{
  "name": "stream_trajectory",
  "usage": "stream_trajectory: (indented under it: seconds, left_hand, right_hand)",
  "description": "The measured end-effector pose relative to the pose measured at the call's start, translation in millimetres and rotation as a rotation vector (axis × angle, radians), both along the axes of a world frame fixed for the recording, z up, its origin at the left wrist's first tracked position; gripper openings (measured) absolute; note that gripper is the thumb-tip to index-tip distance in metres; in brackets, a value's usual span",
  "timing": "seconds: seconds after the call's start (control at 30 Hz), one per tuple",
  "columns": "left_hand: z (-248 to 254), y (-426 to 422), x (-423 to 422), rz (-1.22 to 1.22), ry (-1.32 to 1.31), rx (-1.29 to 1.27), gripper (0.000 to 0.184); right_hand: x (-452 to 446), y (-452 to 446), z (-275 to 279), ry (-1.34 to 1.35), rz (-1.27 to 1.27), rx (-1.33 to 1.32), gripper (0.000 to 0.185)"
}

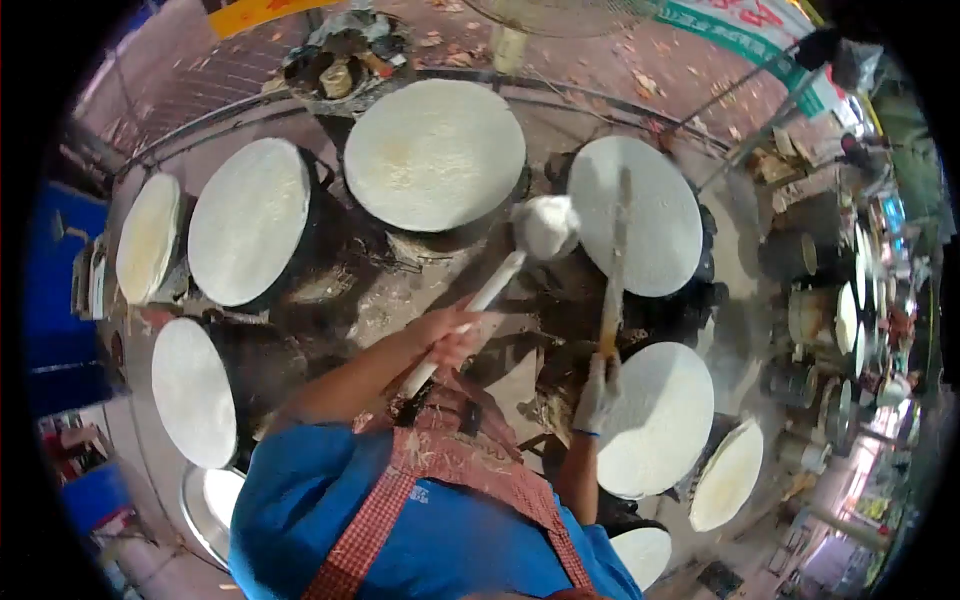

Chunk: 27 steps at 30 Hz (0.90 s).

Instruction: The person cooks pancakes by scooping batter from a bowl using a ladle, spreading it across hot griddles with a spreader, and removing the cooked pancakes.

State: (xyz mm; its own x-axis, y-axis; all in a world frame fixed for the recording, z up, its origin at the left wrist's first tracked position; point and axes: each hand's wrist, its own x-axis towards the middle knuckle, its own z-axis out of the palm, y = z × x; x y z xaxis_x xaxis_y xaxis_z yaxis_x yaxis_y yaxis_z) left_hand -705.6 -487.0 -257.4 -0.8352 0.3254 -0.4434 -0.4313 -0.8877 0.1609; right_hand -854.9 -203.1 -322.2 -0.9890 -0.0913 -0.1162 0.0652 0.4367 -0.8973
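Note:
My left hand [446, 335] is wrapped round the pale handle of a ladle [547, 225]. The ladle's bowl looks filled with thick white batter and hangs between two round griddles. In my gloved right hand [597, 392] is a long, flat wooden stick [618, 250]. Its far part reaches across the griddle on the right [665, 225], whose round top has a pale grey-white layer; I cannot tell whether the stick touches it. Straight ahead, another griddle [435, 155] carries a glossy white sheet with faint yellow patches.
More white-covered rounds stand at the left [250, 222], lower left [193, 393] and lower right [656, 420]. A thin sheet [727, 475] with a curling edge lies beyond. Cluttered pots [340, 75] stand at the back. A metal rail runs behind the griddles.

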Motion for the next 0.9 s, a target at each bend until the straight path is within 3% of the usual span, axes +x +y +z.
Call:
stream_trajectory:
  seconds: [0.07,0.13,0.17,0.2,0.27,0.3,0.37,0.47,0.5,0.53,0.7,0.83,0.9]
  left_hand:
    - [1,9,41,0.065,-0.092,0.001,0.011]
    - [-33,16,82,0.024,-0.183,-0.073,0.011]
    - [-41,16,100,0.018,-0.224,-0.123,0.012]
    - [-36,27,121,0.121,-0.423,-0.238,0.013]
    - [-38,24,171,0.088,-0.219,0.011,0.028]
    - [-28,28,188,0.147,-0.295,-0.015,0.031]
    - [-1,32,218,0.239,-0.442,-0.063,0.040]
    - [-11,22,253,0.226,-0.528,-0.043,0.049]
    - [-24,19,272,0.285,-0.431,0.019,0.020]
    - [-35,18,290,0.344,-0.341,0.083,0.014]
    - [-32,16,335,0.450,-0.382,0.138,0.024]
    - [-25,11,349,0.524,-0.369,0.222,0.027]
    - [-23,10,350,0.564,-0.356,0.281,0.028]
  right_hand:
    - [-16,-2,45,0.001,0.011,0.274,0.045]
    - [-40,14,20,0.044,0.054,0.644,0.040]
    - [-37,18,20,0.112,0.124,0.571,0.040]
    - [-27,12,34,0.088,0.158,0.674,0.039]
    - [-25,35,-19,0.375,0.394,0.646,0.039]
    - [-2,23,1,0.372,0.423,0.613,0.038]
    - [31,-9,18,0.193,0.349,0.502,0.037]
    - [42,-38,6,0.009,0.248,0.419,0.037]
    - [42,-45,2,0.041,0.246,0.474,0.037]
    - [46,-50,-1,0.066,0.246,0.531,0.037]
    - [89,-51,29,0.214,0.388,0.780,0.038]
    - [114,-30,26,0.371,0.473,0.638,0.034]
    - [114,-34,26,0.287,0.491,0.691,0.036]
